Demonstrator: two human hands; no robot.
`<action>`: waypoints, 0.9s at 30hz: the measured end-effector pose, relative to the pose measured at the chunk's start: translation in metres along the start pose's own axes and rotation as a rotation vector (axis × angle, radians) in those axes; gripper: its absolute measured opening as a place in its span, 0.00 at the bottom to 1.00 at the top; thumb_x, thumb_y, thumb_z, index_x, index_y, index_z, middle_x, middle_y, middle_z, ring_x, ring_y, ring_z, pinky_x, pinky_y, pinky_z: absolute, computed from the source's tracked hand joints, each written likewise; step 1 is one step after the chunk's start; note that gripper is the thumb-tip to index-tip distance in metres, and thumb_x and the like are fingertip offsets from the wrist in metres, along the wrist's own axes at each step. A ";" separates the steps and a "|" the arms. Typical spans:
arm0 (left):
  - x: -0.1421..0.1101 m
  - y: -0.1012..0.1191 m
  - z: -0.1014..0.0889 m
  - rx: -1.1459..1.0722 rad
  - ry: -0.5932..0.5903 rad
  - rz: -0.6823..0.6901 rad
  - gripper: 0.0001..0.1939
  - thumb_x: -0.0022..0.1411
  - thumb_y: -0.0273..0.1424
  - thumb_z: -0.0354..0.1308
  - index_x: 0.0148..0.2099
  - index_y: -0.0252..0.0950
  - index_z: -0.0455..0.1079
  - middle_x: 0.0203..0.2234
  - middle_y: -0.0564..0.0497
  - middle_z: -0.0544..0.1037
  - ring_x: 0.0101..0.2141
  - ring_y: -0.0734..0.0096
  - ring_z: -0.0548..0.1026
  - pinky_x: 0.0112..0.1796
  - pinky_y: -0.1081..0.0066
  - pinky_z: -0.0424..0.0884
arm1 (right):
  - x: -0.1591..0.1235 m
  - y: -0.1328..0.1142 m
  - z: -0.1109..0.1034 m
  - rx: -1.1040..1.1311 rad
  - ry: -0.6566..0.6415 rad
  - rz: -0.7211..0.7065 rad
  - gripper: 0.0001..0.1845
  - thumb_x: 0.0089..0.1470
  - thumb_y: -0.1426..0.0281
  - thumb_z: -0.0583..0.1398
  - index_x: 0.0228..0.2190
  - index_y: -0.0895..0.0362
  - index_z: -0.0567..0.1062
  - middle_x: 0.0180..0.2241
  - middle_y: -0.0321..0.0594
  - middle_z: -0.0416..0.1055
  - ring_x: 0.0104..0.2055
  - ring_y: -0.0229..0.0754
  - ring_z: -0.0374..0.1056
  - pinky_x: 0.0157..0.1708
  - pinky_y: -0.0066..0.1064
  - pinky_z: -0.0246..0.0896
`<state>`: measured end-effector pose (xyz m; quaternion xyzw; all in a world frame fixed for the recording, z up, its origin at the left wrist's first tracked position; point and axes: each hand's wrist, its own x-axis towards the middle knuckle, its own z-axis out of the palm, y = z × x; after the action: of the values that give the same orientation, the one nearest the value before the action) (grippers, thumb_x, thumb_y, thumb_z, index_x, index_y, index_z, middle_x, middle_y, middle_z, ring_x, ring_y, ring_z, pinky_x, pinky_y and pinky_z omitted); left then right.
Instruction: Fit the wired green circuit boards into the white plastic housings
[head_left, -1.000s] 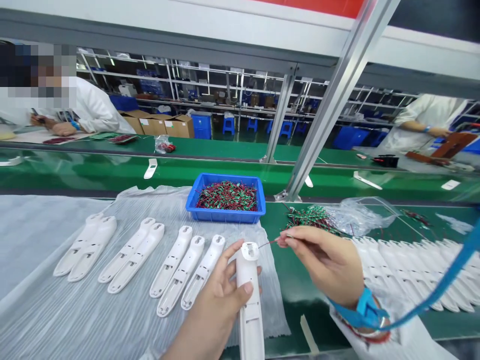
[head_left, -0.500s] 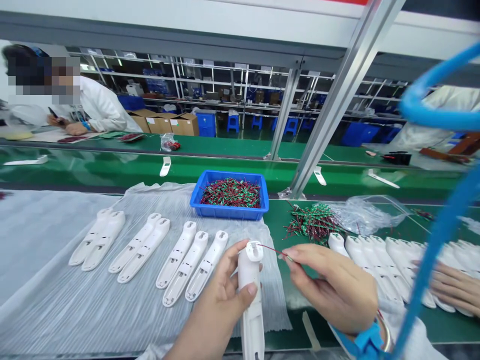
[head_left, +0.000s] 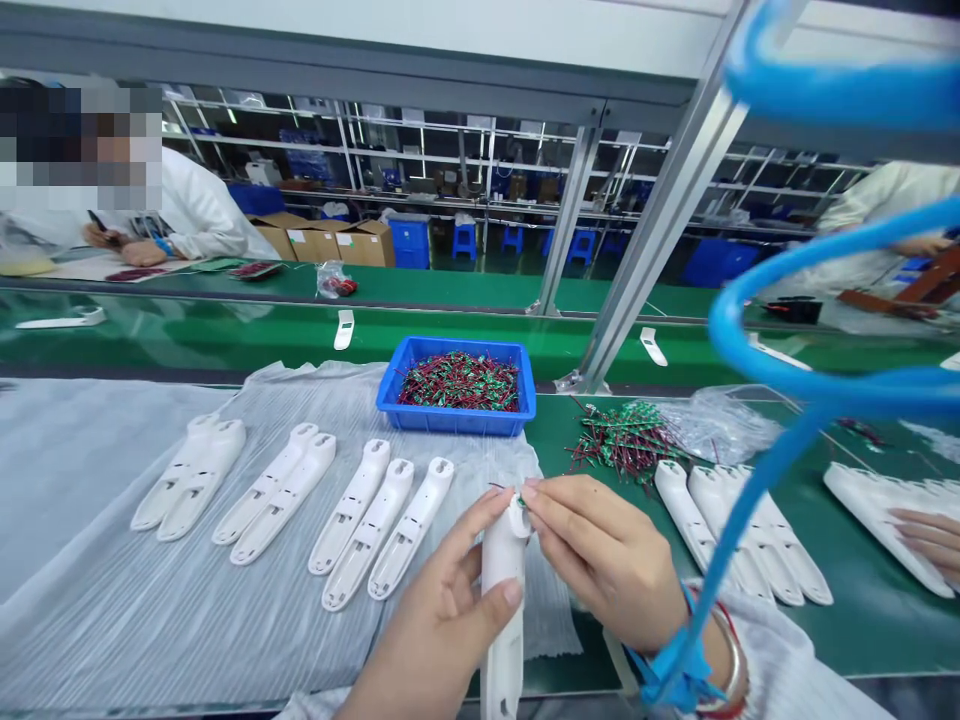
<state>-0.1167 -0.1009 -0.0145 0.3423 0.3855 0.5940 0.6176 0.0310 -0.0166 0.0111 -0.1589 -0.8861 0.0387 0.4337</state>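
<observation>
My left hand (head_left: 457, 590) is wrapped round a white plastic housing (head_left: 502, 570), held upright just above the bench. At its top end, my right hand (head_left: 607, 550) pinches a small green wired part (head_left: 520, 500), mostly covered by the fingertips. A short dark red wire (head_left: 496, 487) pokes out on the left side of the housing's top. Beyond both hands stands a blue bin (head_left: 456, 420) full of similar green pieces with red wires. Several like housings (head_left: 412, 528) lie in groups on the white cloth to the left.
A loose pile of wired parts (head_left: 626, 440) and a clear plastic bag (head_left: 720, 425) lie right of the bin. More housings (head_left: 750, 540) rest at the right, where another person's hand (head_left: 934, 540) touches some. A coiled blue hose (head_left: 780, 450) hangs in front. White pieces (head_left: 343, 330) lie on the green conveyor.
My right hand has moved left, bringing the green part against the housing's top; the wire now shows on the far left side. The other person's hand and several housings have shifted right.
</observation>
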 end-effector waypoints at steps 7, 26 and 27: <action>0.001 0.002 -0.003 0.121 0.059 -0.008 0.19 0.54 0.30 0.60 0.49 0.51 0.70 0.62 0.56 0.57 0.61 0.60 0.53 0.60 0.58 0.47 | 0.011 0.006 -0.006 0.409 -0.025 0.325 0.05 0.47 0.74 0.63 0.30 0.54 0.78 0.30 0.38 0.76 0.32 0.38 0.72 0.32 0.30 0.70; 0.003 0.014 -0.013 0.207 -0.019 -0.078 0.19 0.53 0.25 0.58 0.47 0.48 0.73 0.64 0.53 0.52 0.61 0.54 0.53 0.59 0.55 0.47 | 0.009 0.026 0.008 1.125 -0.255 0.970 0.21 0.32 0.73 0.70 0.22 0.58 0.62 0.23 0.33 0.72 0.25 0.33 0.70 0.28 0.25 0.66; 0.002 0.016 -0.013 0.225 -0.028 -0.074 0.18 0.53 0.26 0.58 0.47 0.47 0.73 0.64 0.53 0.50 0.61 0.55 0.52 0.59 0.56 0.47 | 0.009 0.025 0.009 1.158 -0.294 0.960 0.20 0.34 0.73 0.70 0.24 0.57 0.62 0.25 0.33 0.73 0.28 0.33 0.70 0.30 0.26 0.66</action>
<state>-0.1354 -0.0982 -0.0070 0.4031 0.4533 0.5188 0.6023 0.0257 0.0105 0.0070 -0.2668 -0.6068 0.7018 0.2611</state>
